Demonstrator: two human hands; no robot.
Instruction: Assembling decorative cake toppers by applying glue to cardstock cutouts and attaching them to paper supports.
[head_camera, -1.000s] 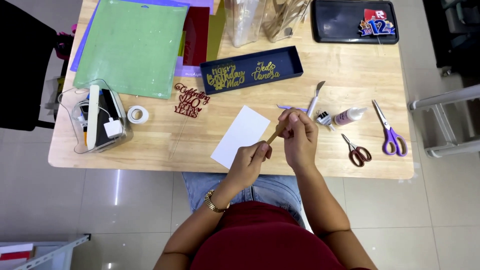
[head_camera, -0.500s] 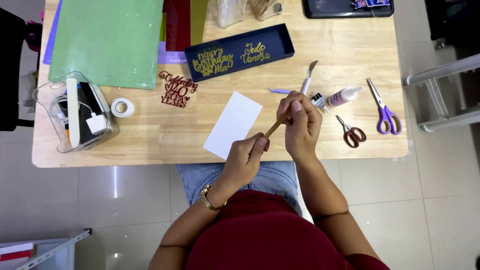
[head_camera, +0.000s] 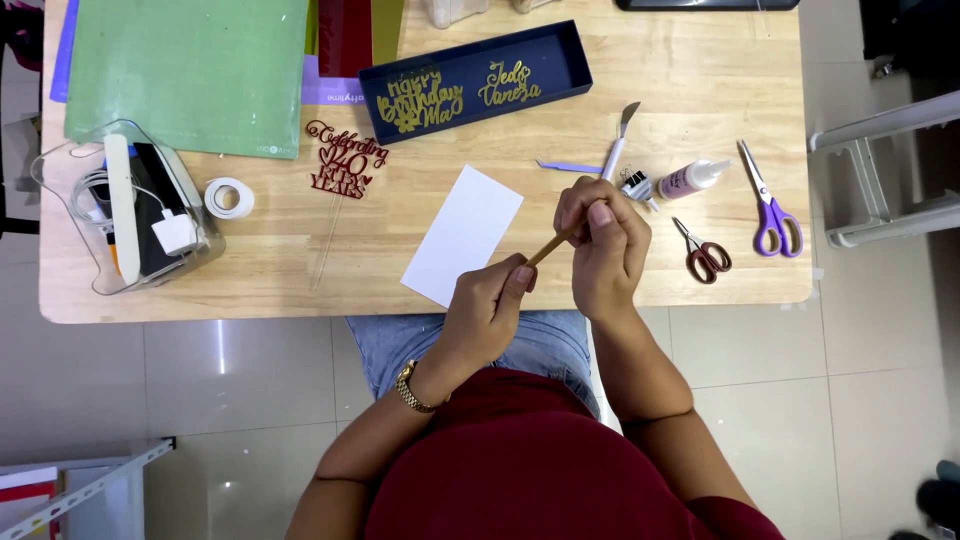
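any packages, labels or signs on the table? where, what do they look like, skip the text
Dark blue tray: top centre, long shallow box holding two gold script cutouts.
Red script cutout: left of the white card, on a thin stick.
Glue bottle: right of centre, lying down, small, white with pinkish label.
White card: centre, blank rectangle.

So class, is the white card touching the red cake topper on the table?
Apart. The head view shows bare wood between the white card and the red topper.

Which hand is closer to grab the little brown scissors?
Right. The right hand is beside the brown scissors; the left hand sits farther away. Both hands pinch the wooden stick.
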